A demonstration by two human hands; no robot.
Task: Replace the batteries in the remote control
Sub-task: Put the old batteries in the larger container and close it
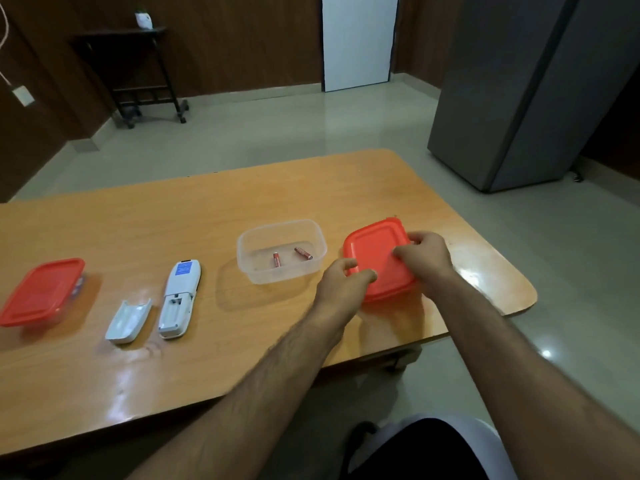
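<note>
Both hands on the red lid [375,258]: left hand [341,280] curled at its near-left corner, right hand [424,252] pinching the far-right edge. Light, thin, flexible plastic; best held by the rim. 2 batteries [277,259] small, smooth, prone to rolling, inside the open tub [282,249]. Remote [180,299] face down left of it, compartment bare, cover [126,320] beside it.

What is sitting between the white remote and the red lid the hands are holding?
A clear tub with two batteries inside, seen in the head view.
</note>
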